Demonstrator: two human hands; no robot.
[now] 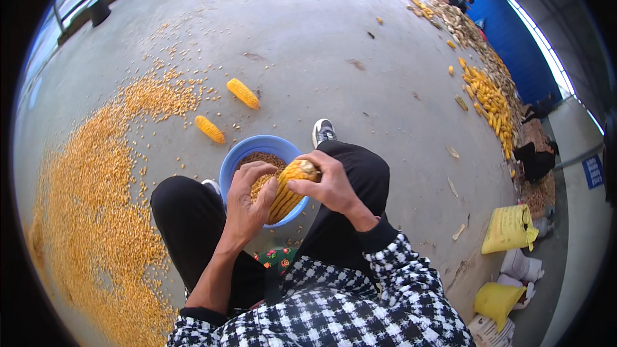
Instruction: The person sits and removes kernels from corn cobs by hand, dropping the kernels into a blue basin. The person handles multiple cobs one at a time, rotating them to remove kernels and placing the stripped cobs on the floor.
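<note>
A yellow corn cob [285,196] with kernels in rows is held over a round blue plastic basin [226,167] between my knees. My right hand [329,180] grips its pale upper end between thumb and fingers. On the left side of the cob is my left hand [250,197], its thumb by the kernels and its fingers curled above the basin; whether it grips the cob, I cannot tell. Inside the basin lie loose corn kernels and brownish bits [261,157], partly hidden by my hands. Two more yellow cobs, one farther off [243,94] and one nearer [210,129], lie on the concrete beyond the basin.
Loose kernels [106,202] spread widely over the floor at left. Far right, a heap of cobs [489,101] and husks [462,24] runs along a blue wall [511,33], with people partly visible nearby. Yellow sacks [506,231] and whitish sacks [518,265] stand at the lower right.
</note>
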